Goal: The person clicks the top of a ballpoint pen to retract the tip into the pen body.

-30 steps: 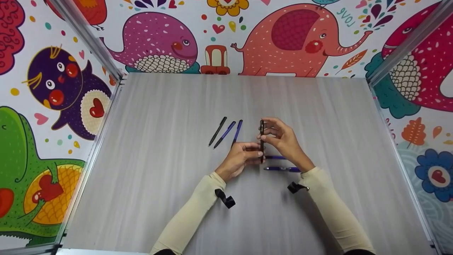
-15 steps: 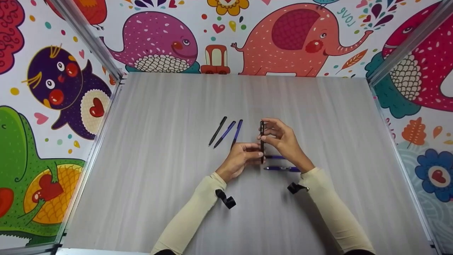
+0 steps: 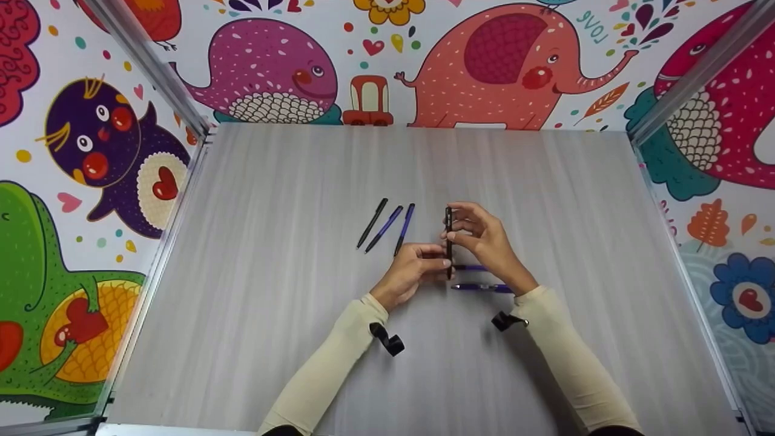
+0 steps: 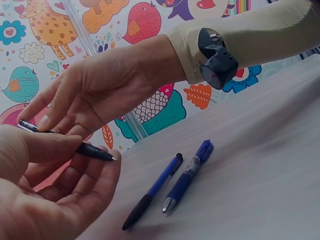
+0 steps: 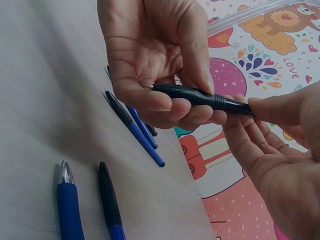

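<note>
Between both hands is a black pen [image 3: 448, 248], held off the table with its writing tip toward the person. My left hand [image 3: 412, 274] pinches it near the tip, thumb on top and fingers beneath. My right hand [image 3: 483, 235] grips the clicker end between thumb and fingers. In the right wrist view the metal point of the black pen [image 5: 187, 93] sticks out over the left fingers. Under the right wrist lie two blue pens: a slim one with a black grip [image 4: 152, 192] and a thicker one with a silver tip [image 4: 189, 175].
Left of the hands, a black pen [image 3: 372, 224] and two blue pens with dark grips, one in the middle [image 3: 384, 230] and one on the right [image 3: 405, 227], lie slanted side by side. The grey table [image 3: 272, 272] is enclosed by metal-framed walls with printed cartoon animals.
</note>
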Available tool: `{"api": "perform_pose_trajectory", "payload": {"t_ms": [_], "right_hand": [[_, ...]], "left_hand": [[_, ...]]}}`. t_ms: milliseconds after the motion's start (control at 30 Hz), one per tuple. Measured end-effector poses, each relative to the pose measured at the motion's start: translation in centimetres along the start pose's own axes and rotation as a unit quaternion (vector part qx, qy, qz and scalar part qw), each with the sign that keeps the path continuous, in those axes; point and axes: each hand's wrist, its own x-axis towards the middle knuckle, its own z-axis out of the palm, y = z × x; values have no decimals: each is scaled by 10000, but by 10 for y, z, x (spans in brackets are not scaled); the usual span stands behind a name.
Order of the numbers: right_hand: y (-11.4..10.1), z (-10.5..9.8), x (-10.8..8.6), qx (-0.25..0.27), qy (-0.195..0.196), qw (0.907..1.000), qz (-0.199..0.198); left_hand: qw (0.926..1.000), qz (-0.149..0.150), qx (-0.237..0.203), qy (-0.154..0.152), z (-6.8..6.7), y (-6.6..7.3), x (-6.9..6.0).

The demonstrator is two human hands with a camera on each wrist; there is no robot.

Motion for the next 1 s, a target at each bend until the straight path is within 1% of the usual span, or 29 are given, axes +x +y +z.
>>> {"api": "perform_pose_trajectory", "payload": {"t_ms": [300, 467, 567, 700, 800, 900, 967, 1000], "right_hand": [[1, 1, -3, 304, -6, 9995, 80], [2, 2, -5, 269, 58, 9996, 57], [4, 2, -6, 196, 135, 9997, 40], [7, -3, -7, 218, 380, 9990, 1], [9, -9, -8, 334, 682, 9970, -117], [13, -16, -10, 394, 1009, 9937, -284], [16, -22, -13, 379, 1215, 9914, -315], [17, -25, -15, 369, 1298, 9904, -300]], "left_hand": [[10000, -16, 63, 6, -1, -2, 0], [9999, 30, 154, 19, -2, -3, 0], [9995, 68, 294, 35, -3, -4, 0], [9976, 159, 676, 63, -7, -3, 0], [9950, 284, 936, 177, -10, 0, 0], [9901, 499, 1246, 404, -13, 3, 1], [9832, 685, 1594, 565, -15, 6, 2], [9770, 811, 1871, 630, -16, 7, 3]]}}
